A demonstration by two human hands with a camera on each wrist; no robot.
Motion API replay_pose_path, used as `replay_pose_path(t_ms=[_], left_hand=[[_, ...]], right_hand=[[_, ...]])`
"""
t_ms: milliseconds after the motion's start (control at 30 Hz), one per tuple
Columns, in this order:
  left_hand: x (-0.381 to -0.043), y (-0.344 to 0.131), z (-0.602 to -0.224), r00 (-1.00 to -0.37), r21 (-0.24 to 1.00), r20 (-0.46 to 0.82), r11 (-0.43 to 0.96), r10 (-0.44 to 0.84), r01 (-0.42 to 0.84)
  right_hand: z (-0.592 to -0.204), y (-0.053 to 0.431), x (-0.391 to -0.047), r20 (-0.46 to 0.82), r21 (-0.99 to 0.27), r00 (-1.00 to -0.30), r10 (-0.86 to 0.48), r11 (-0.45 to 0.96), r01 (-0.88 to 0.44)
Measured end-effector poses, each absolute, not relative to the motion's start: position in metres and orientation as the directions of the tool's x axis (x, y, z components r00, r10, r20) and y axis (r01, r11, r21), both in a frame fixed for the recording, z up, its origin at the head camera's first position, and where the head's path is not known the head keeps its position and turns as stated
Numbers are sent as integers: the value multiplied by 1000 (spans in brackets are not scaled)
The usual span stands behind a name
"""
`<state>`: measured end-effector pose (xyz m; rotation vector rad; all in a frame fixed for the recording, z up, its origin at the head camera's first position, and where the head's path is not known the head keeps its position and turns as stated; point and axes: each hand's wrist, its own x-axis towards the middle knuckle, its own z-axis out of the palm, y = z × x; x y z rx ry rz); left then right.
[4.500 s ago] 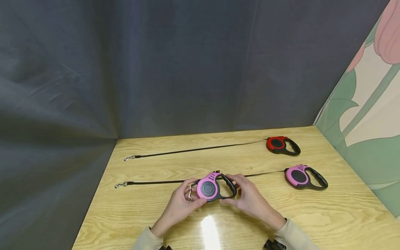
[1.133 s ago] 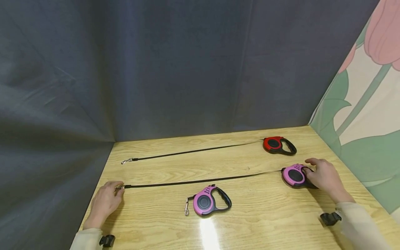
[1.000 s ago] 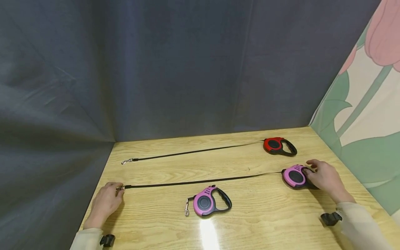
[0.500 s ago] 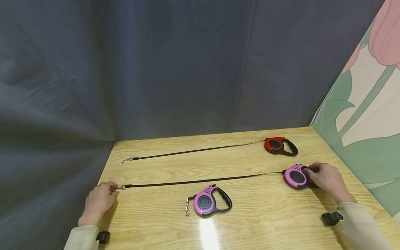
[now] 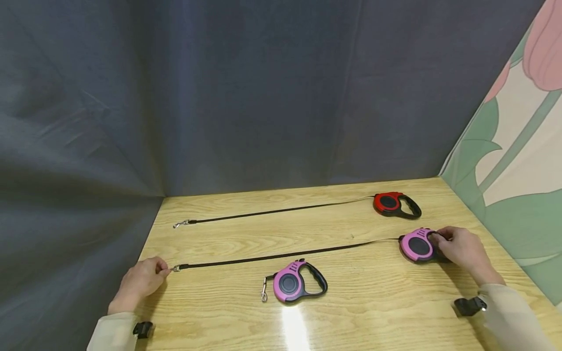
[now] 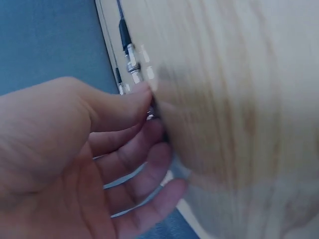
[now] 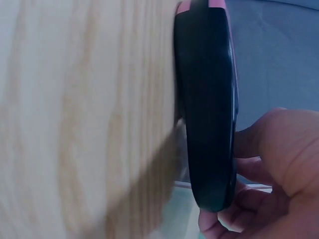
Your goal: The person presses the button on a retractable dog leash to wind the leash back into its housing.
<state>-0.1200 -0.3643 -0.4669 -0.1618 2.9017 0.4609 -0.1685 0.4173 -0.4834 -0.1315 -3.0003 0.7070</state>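
A pink-and-black retractable dog leash (image 5: 418, 245) lies at the right, its black strap (image 5: 281, 255) drawn out across the table. My right hand (image 5: 465, 251) grips its handle, which the fingers partly cover; the right wrist view shows the dark edge of the casing (image 7: 207, 104) beside the fingers. At the strap's far left end, my left hand (image 5: 142, 280) pinches the metal clip (image 5: 177, 268) between thumb and fingertips, hiding most of its hook. Between the hands, nearer the front, rests a second pink retractable leash (image 5: 288, 283), wound in, with its clip (image 5: 264, 290) at its left side.
Behind, a red retractable leash (image 5: 388, 203) lies with its strap (image 5: 281, 211) stretched leftward to a metal clip (image 5: 181, 224). A dark grey curtain (image 5: 263, 97) borders the wooden table (image 5: 351, 312) at back and left; a flowered cloth (image 5: 527, 170) hangs at right.
Earlier both hands held the wound-in pink leash; it now lies on the table and the hands are at the other pink leash's ends. Lately the left hand has shifted the clip slightly frontward.
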Motion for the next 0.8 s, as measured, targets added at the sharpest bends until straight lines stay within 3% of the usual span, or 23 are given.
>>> replay_pose_path(t_ms=[533,800], left_hand=[[-120,-368,-465,-951,294,-307,948,-25,-120],[-122,-373,-462,-968,334,-250,934,-39,-124]], right_hand=[[-470,409,-169,132,-494,-987,94,870,16],[-461,402,-169,141,-573,-984,110,819,10]])
